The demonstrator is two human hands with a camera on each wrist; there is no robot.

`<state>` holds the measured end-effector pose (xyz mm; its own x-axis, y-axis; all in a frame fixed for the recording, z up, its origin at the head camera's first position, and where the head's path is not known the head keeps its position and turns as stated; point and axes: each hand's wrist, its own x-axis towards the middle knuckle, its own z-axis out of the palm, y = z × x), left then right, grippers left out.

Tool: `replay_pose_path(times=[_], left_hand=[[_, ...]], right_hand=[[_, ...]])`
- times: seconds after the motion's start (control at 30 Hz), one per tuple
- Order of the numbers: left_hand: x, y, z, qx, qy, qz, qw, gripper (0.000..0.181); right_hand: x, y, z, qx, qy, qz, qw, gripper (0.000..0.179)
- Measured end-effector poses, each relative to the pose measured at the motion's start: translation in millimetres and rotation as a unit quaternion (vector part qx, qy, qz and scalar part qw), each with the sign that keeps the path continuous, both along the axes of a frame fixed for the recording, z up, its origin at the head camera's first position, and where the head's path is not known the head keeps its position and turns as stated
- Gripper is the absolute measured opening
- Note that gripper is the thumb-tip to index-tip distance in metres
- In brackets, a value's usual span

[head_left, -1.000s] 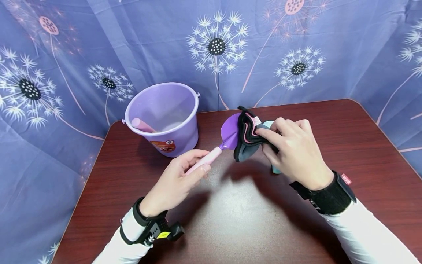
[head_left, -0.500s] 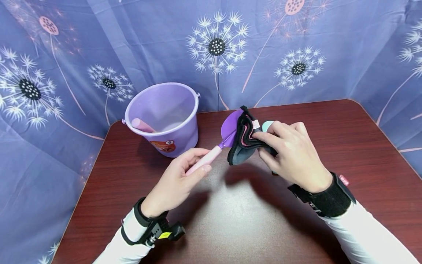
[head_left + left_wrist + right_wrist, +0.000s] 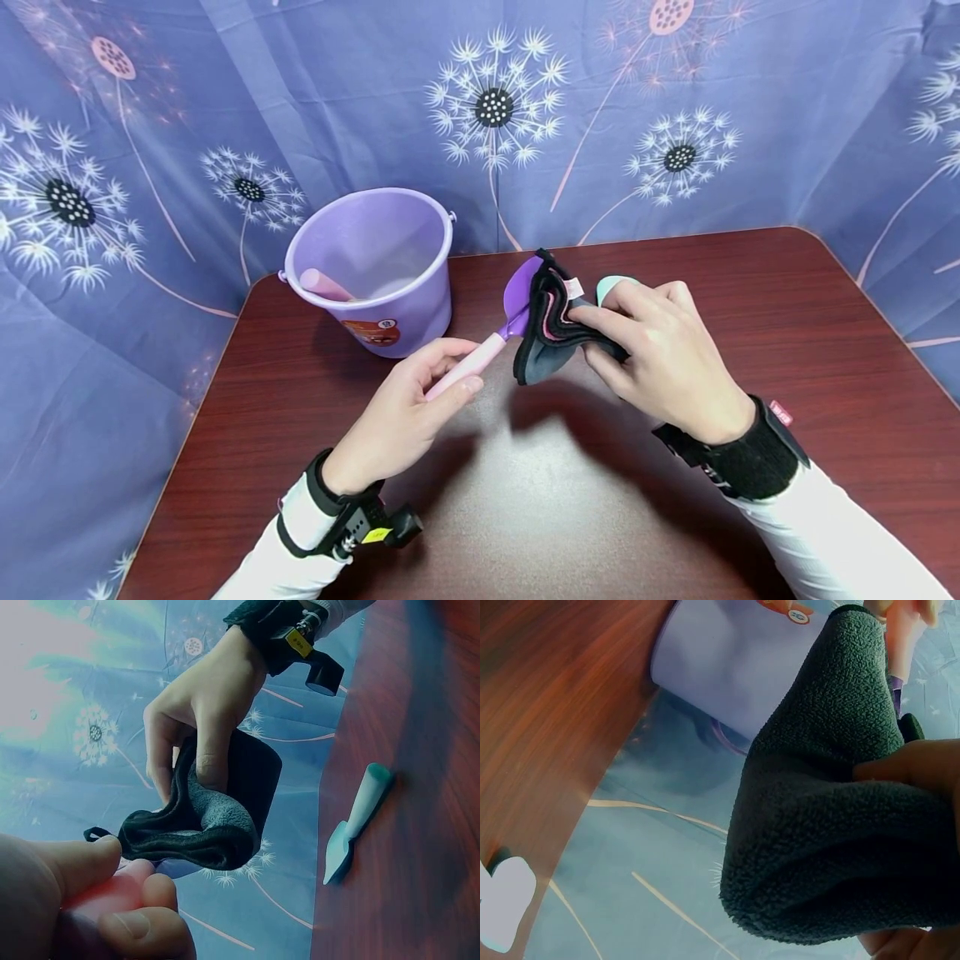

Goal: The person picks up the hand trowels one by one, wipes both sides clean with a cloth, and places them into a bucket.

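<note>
My left hand [image 3: 393,417] grips the pink handle of a small garden trowel [image 3: 468,365], its purple blade pointing up and away. A folded grey cleaning cloth [image 3: 547,360] with black edging and pink layers is pinched between the thumb and fingers of my right hand [image 3: 663,354]. The cloth lies against the right part of the blade and hides it. In the right wrist view, the fuzzy grey cloth [image 3: 817,795] fills much of the picture. Both things are held above the table.
A purple bucket [image 3: 442,325] stands at the back left, with a pink handle [image 3: 324,285] inside. A mint-green trowel [image 3: 366,802] lies on the brown table [image 3: 817,333] behind my right hand, mostly hidden in the head view. A blue dandelion curtain [image 3: 375,92] hangs around the table.
My right hand has moved the cloth slightly left and down across the blade, covering more of it. My left hand and the trowel have stayed nearly still.
</note>
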<state>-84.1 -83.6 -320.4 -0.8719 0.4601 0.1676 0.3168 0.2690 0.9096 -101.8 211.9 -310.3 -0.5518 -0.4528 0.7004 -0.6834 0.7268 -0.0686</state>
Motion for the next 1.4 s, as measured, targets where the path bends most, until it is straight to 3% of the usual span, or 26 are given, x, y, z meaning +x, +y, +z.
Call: replay_pose_path(times=[0.3,0.87,1.4], left_hand=[[0.0,-0.4,-0.1,-0.007,-0.004,0.001,1.0000,0.028],[-1.5,-1.2,1.4,-0.022,-0.021,0.010,0.9995,0.029],[-1.9,-7.2,5.7,0.020,-0.066,-0.024,0.9973,0.025]], right_hand=[[0.1,-2.0,0.5,0.009,0.013,0.017,0.9997,0.031],[6.1,-14.1,9.1,0.049,0.099,0.060,0.9921,0.025],[-0.5,-3.7,13.1,0.065,0.118,0.039,0.9901,0.020]])
